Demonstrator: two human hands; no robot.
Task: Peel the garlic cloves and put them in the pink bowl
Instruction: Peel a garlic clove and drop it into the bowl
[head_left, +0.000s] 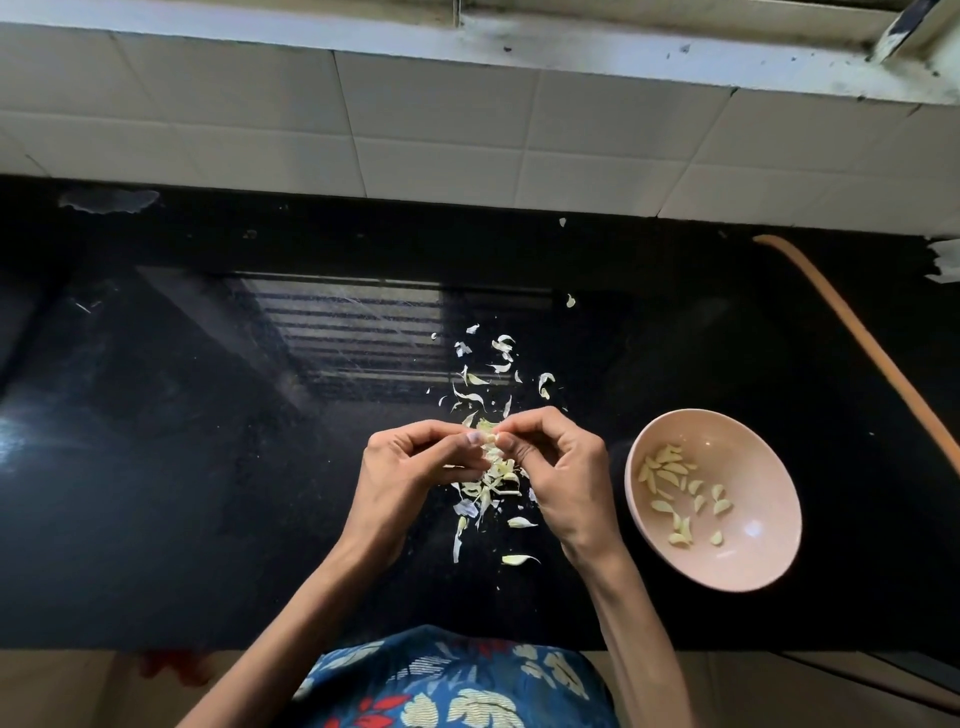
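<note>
Left hand and right hand both pinch one garlic clove; long axis indiscernible. Pink bowl at right holds peeled cloves.

hands: left hand and right hand pinch one garlic clove between fingertips
peels: scattered on black counter
pink bowl: right of hands, peeled cloves inside

Midway along the counter my left hand and right hand meet on a clove over the peels, the bowl just to their right.
</note>
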